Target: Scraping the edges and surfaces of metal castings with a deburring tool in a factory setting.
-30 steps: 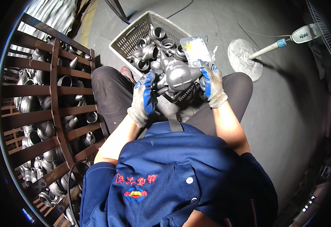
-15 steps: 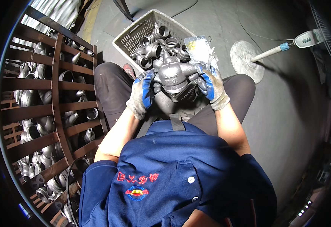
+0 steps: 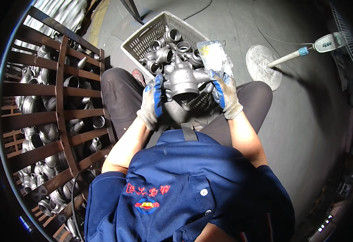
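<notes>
R hand (image 3: pixel 225 93): on metal casting (image 3: pixel 183 80), gripping R spout (image 3: pixel 201 76)
L hand (image 3: pixel 153 94): beside L side, grip can't tell
Casting axis: betw. hands, mouth twd navy shirt (image 3: pixel 164 161)

Left glove (image 3: pixel 150 107) and right glove (image 3: pixel 229 99) match: off-white knit, bright blue coating. Metal casting (image 3: pixel 183 80) is plain silvery grey. Shirt (image 3: pixel 168 161)'s navy with red lettering (image 3: pixel 148 189), white buttons (image 3: pixel 204 192) and a red, yellow and blue badge (image 3: pixel 147 205). Rack (image 3: pixel 27 89)'s rusty brown, crate (image 3: pixel 142 40) pale grey with rows of slots, fan base (image 3: pixel 257 66) blotchy whitish.
</notes>
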`<state>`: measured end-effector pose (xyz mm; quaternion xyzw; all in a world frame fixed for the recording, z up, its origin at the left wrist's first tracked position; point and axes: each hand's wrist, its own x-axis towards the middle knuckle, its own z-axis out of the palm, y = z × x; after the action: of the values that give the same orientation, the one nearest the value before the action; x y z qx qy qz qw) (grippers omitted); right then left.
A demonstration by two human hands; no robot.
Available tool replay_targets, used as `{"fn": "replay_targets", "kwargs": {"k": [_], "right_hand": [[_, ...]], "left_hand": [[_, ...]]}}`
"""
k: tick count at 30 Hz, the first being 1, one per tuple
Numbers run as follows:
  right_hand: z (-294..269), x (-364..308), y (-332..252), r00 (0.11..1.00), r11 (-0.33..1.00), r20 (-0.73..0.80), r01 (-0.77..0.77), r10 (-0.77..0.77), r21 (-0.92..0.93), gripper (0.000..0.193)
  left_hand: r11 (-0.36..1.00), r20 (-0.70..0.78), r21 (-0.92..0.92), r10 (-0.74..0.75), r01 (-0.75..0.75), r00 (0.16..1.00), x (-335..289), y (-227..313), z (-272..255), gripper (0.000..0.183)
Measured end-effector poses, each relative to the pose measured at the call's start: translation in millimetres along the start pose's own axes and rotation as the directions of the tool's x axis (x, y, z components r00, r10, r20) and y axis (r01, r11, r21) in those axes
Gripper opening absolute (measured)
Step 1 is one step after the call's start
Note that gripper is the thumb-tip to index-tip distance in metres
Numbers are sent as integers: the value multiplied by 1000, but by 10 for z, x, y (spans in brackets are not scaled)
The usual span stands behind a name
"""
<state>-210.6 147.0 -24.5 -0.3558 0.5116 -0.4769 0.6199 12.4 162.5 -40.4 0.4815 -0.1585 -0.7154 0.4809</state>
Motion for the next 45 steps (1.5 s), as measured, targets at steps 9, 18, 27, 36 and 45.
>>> {"fn": "replay_targets", "kwargs": {"k": [9,18,27,36,45], "right_hand": [[-240,-11,316,995,916,52,-96,82,389,42],[-216,8,210,894,768,405,395,-194,-504,33],[-164,5,291,964,984,237,-149,121,102,31],[-118,19,243,971,969,50,-238,235,63,24],[-38,76,176,986,972,47,-164,158,167,31]], "left_hand": [[864,181,272,387,-424,904,-220,368,238,24],[175,244,278,938,-945,245,-880,2102,215,23],[151,-131,982,976,-111,175,-1037,3618,-1461,20],[-104,134,972,983,212,-128,-915,3941,-1551,27],[36,387,907,323,-419,864,1290,1657,70,39]]}}
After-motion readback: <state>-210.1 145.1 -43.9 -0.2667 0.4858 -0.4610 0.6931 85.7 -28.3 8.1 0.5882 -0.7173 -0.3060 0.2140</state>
